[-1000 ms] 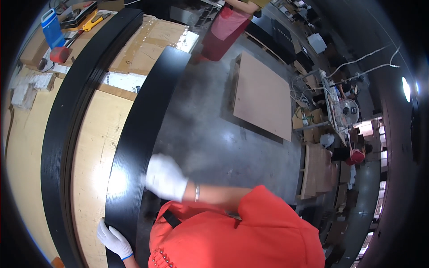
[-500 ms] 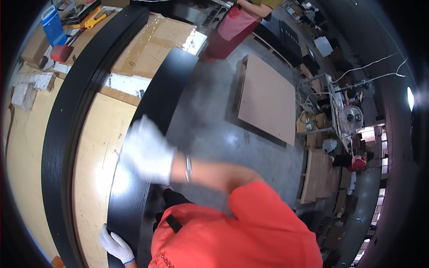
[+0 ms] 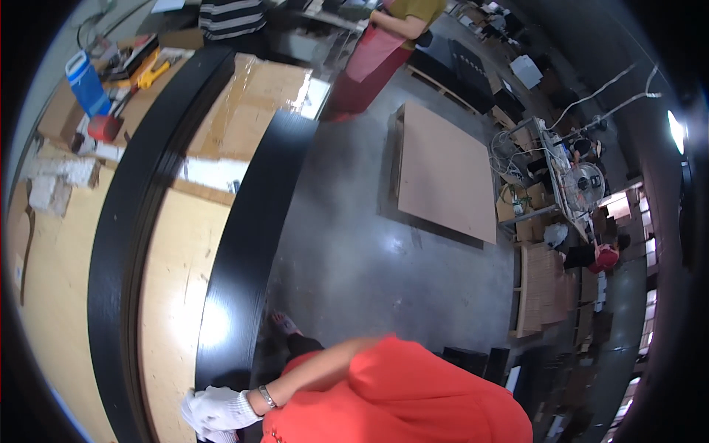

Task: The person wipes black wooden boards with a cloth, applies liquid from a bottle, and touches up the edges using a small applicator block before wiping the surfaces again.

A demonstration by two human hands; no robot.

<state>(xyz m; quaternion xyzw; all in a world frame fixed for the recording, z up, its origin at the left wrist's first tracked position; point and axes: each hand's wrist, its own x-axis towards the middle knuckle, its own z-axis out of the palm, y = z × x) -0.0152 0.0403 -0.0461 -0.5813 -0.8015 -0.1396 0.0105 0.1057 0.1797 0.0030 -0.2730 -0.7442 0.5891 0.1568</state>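
Note:
A long black board with a faint grain lies lengthwise at the near edge of the workbench, with light glaring off it. At its near end, my white-gloved right hand is closed, with a metal band on the wrist behind it. My left hand, also in a white glove, is pressed together with the right and mostly covered by it. Its fingers cannot be made out clearly. Anything held between the two hands is hidden.
More black boards are stacked to the left on the pale bench top. A blue bottle, a red-headed tool and a yellow-handled tool lie beyond. A brown panel stack stands on the floor; a person stands ahead.
My right hand has swept back along the black board from its middle to its near end, meeting my left hand. The view has shifted slightly.

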